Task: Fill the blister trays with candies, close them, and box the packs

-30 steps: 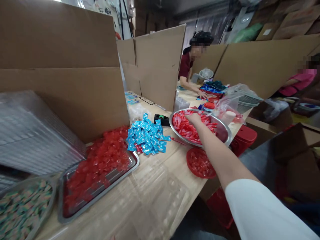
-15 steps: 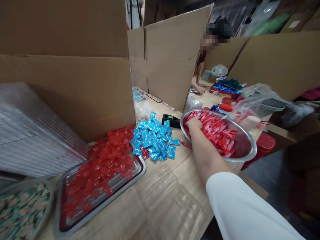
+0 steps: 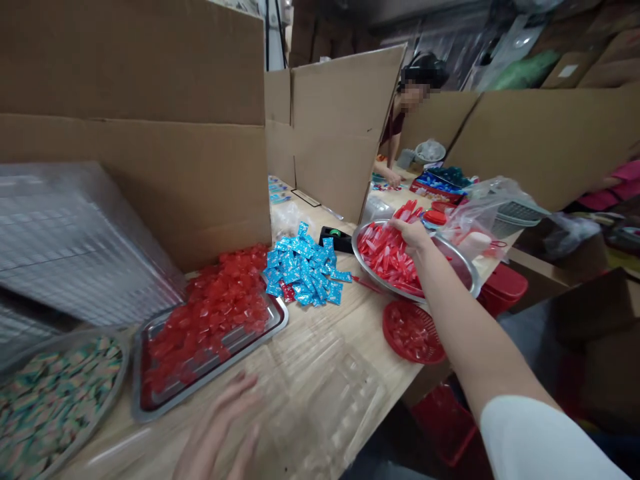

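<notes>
My right hand (image 3: 411, 235) is over the steel bowl (image 3: 474, 283), its fingers closed on a bunch of slim red sticks (image 3: 407, 211) that rise past the fingertips. More red and pale pink sticks (image 3: 383, 257) fill the bowl's left side. My left hand (image 3: 225, 423) is at the bottom of the view, slightly blurred, fingers apart and holding nothing. It hovers by a clear plastic tray with moulded hollows (image 3: 337, 387) on the table. Between the hands and the cardboard lies a heap of blue sachets (image 3: 305, 267), with a red one among them.
A metal tray (image 3: 280, 319) holds red translucent pieces (image 3: 215, 310). At left are a basin of striped pieces (image 3: 65, 393) and stacked clear trays (image 3: 75, 227). A red basket (image 3: 393, 350) sits below the bowl. Cardboard walls (image 3: 330, 133) stand behind; a co-worker's hand (image 3: 394, 179) is beyond.
My right hand has lifted out of the sticks and moved right, with a bunch in its fingers. My left hand has come into view at the bottom. The red basket now shows.
</notes>
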`<state>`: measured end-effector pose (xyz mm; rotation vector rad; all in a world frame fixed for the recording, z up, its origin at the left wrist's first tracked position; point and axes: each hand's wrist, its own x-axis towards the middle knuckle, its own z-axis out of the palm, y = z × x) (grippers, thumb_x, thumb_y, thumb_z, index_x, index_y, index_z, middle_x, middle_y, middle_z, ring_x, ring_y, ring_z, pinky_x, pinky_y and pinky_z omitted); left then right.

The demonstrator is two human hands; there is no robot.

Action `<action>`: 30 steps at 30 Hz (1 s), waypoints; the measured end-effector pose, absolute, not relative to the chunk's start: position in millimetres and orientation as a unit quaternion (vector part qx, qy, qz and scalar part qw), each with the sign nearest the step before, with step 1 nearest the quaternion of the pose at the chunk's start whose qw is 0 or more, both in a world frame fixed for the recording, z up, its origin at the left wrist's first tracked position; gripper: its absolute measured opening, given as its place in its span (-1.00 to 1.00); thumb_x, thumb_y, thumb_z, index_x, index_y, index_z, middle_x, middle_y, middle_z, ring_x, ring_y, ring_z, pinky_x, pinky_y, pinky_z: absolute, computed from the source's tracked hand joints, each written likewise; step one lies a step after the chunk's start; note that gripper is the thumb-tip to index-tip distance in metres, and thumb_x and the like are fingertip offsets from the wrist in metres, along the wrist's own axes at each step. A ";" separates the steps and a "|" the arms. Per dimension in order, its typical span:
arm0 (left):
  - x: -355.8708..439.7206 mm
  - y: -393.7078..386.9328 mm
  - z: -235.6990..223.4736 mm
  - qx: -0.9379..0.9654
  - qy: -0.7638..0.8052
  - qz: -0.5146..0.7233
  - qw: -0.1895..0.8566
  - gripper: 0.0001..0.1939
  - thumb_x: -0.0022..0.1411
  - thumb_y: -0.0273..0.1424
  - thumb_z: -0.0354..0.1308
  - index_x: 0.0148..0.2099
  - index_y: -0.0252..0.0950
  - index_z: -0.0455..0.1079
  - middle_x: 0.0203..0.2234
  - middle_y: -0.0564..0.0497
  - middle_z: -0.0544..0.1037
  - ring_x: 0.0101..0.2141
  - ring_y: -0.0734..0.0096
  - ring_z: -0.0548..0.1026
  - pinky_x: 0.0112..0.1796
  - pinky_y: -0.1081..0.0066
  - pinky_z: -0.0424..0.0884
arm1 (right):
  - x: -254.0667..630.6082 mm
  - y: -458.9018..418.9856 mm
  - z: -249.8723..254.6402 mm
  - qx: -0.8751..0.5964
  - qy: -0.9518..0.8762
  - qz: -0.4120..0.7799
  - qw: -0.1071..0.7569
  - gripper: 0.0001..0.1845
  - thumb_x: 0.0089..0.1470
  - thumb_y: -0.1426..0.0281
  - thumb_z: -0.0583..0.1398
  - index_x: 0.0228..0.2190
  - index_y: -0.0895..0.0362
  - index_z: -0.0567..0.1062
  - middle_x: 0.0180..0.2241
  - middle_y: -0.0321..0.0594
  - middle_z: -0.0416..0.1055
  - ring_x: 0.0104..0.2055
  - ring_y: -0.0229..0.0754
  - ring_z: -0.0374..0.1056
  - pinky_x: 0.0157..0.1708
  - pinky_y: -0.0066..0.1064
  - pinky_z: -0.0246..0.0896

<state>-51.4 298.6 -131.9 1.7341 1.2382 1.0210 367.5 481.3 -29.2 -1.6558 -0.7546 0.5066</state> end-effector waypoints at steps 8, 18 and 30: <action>38.4 386.5 -84.0 0.274 0.271 0.351 0.853 -0.44 -0.08 -0.13 0.33 -0.03 -0.19 0.33 -0.20 -0.05 0.52 -0.23 0.27 0.50 -0.27 0.33 0.44 | 165.4 374.3 -75.9 -0.571 -0.544 0.444 0.426 -0.63 -0.18 0.43 0.19 -0.22 0.17 0.36 -0.35 -0.19 0.44 -0.36 -0.16 0.39 -0.35 -0.31 0.33; 0.4 345.7 -110.4 0.163 0.349 0.274 0.881 -0.70 -0.05 -0.35 0.30 -0.23 -0.31 0.38 -0.55 0.05 0.50 -0.59 0.44 0.46 -0.54 0.46 0.41 | 106.4 322.1 -90.4 -0.703 -0.681 0.109 0.175 -0.39 -0.07 0.29 0.11 0.05 0.26 0.29 -0.07 0.08 0.35 0.03 0.17 0.16 -0.01 0.04 0.06; 29.3 309.3 -109.0 0.209 0.432 0.327 0.814 -0.71 -0.17 -0.46 0.29 -0.32 -0.31 0.35 -0.58 0.09 0.49 -0.58 0.49 0.46 -0.50 0.49 0.40 | 144.0 269.1 -112.7 -0.654 -0.524 0.433 0.332 -0.08 -0.13 0.34 0.20 0.24 0.14 -0.05 0.15 0.00 0.11 0.13 -0.05 0.14 0.09 -0.16 0.09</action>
